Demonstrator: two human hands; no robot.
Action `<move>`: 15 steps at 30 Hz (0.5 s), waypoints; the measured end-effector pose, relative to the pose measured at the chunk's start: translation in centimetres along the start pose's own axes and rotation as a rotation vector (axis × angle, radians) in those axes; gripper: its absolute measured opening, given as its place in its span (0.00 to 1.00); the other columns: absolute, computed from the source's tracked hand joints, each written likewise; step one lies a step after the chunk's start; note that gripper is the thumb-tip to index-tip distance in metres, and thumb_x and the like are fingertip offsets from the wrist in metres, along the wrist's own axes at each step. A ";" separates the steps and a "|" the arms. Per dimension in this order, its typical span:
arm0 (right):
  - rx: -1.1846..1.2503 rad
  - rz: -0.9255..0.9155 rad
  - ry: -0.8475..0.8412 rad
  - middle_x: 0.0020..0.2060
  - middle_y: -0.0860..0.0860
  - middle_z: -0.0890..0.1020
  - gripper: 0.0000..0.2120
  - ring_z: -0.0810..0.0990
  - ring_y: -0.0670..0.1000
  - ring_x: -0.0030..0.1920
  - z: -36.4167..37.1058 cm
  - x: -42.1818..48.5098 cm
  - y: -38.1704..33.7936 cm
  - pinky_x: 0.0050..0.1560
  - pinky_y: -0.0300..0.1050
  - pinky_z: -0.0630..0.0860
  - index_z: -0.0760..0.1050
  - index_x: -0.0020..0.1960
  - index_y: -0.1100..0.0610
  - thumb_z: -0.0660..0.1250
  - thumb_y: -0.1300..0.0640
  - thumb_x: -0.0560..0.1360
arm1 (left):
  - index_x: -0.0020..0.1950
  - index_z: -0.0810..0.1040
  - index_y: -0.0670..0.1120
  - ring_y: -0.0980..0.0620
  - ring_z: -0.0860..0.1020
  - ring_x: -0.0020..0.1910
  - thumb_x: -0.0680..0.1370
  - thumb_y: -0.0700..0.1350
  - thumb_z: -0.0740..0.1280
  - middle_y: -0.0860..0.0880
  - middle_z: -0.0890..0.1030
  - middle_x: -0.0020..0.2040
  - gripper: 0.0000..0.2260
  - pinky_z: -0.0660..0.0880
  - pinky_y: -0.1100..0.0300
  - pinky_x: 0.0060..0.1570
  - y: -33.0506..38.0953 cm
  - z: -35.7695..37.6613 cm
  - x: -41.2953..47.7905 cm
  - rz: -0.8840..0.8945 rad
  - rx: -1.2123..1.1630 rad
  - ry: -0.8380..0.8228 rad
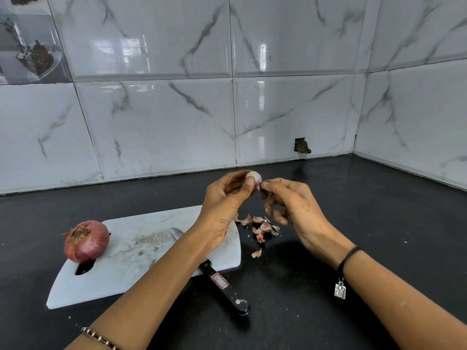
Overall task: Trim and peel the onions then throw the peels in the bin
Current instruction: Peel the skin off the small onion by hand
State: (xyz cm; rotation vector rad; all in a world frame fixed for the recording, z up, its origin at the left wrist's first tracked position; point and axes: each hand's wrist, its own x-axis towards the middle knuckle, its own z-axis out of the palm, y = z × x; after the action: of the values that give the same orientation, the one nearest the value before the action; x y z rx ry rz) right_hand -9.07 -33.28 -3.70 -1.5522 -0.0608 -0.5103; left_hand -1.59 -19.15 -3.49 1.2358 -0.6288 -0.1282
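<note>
Head view.
- Counter [353,223]: black, flat, faintly speckled, set in a corner.
- Wall tiles [156,122]: glossy white with grey marble veins, one chipped hole low right.
- Cutting board [131,261]: white, scuffed, rounded corners, near left.
- Large onion [86,241]: whole, red, papery, on the board's left end.
- Knife [222,286]: black handle, blade on the board, partly under the left forearm.
- Peels [262,227]: dry pink flakes on the counter, right of the board.
- Small onion [254,178]: pale, round, held above the counter.
- Left hand [225,200]: grips the small onion.
- Right hand [293,205]: pinches its skin.
</note>
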 end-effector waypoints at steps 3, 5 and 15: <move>0.077 0.018 0.006 0.38 0.53 0.78 0.08 0.74 0.50 0.32 -0.2 0.3 -0.1 0.24 0.39 0.59 0.80 0.45 0.60 0.67 0.58 0.80 | 0.61 0.82 0.39 0.55 0.84 0.54 0.78 0.41 0.72 0.48 0.87 0.52 0.12 0.78 0.68 0.54 0.0 -0.3 0.0 0.001 0.050 0.005; 0.117 0.024 0.029 0.37 0.54 0.77 0.07 0.74 0.50 0.31 -0.4 0.4 -0.2 0.23 0.39 0.59 0.80 0.45 0.60 0.67 0.58 0.80 | 0.60 0.83 0.40 0.53 0.84 0.57 0.78 0.43 0.72 0.47 0.87 0.54 0.13 0.78 0.65 0.57 -0.2 -0.5 0.1 -0.009 0.097 0.011; -0.231 -0.129 0.237 0.38 0.51 0.86 0.03 0.78 0.48 0.36 -0.7 0.2 0.2 0.40 0.43 0.78 0.86 0.45 0.51 0.78 0.55 0.72 | 0.58 0.80 0.34 0.48 0.85 0.45 0.81 0.55 0.64 0.39 0.85 0.47 0.23 0.84 0.57 0.47 0.2 -0.5 0.6 -0.244 -0.169 0.109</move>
State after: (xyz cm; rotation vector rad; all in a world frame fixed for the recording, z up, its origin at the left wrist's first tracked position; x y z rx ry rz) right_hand -9.03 -34.03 -3.87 -1.7082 0.0834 -0.8235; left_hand -0.89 -18.87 -3.18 1.1433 -0.3635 -0.3093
